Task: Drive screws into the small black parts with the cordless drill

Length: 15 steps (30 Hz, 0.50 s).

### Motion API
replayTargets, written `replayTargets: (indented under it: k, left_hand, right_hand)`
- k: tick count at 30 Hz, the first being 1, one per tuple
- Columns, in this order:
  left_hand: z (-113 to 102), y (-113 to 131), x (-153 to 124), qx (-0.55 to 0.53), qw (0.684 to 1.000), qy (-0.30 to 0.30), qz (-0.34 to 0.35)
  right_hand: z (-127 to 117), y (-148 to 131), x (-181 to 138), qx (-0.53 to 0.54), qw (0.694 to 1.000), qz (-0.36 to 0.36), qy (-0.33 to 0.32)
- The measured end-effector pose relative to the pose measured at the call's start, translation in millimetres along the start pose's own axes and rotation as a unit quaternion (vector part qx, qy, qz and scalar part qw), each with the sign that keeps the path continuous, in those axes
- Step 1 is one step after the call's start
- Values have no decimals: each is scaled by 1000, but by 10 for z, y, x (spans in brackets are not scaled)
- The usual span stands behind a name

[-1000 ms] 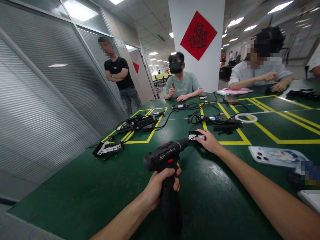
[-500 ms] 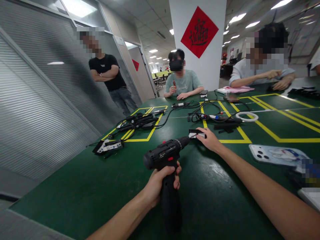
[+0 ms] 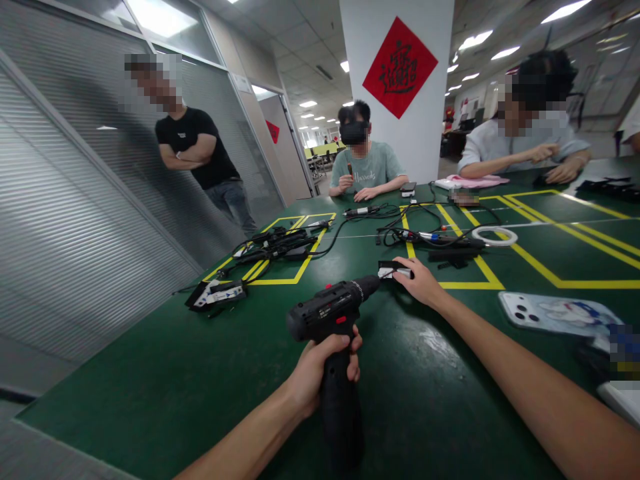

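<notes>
My left hand [image 3: 320,365] is wrapped round the grip of a black cordless drill [image 3: 331,313], held level above the green table [image 3: 200,387]. The drill's bit points right, its tip touching a small black and white part [image 3: 393,270]. My right hand [image 3: 421,283] pinches that part from the right and holds it down on the table.
A similar black and white part [image 3: 216,294] lies to the left. Tangled black cables and tools [image 3: 280,245] sit among yellow tape lines, with a white ring [image 3: 493,235] beyond. A phone [image 3: 554,311] lies at right. Two people sit opposite; one stands at left.
My hands, the drill and the part have stayed put. The standing person at left has shifted further left along the wall.
</notes>
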State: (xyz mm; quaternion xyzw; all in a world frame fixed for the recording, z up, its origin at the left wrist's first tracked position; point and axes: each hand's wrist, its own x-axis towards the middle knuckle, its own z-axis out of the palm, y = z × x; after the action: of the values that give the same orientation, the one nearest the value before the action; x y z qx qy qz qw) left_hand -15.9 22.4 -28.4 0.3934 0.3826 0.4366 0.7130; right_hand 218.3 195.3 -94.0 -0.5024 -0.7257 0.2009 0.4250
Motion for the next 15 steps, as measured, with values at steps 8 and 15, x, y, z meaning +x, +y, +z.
replayTargets:
  k: [8,15]
  left_hand:
    - [-2,-1,-2,5,1000,-3,5]
    - [-4,-1,5,5,1000,-4,0]
  right_hand:
    - [-21,-35,-12,-3,1000,-5,0]
    - [-19,-25,-7,-4,1000,-7,2]
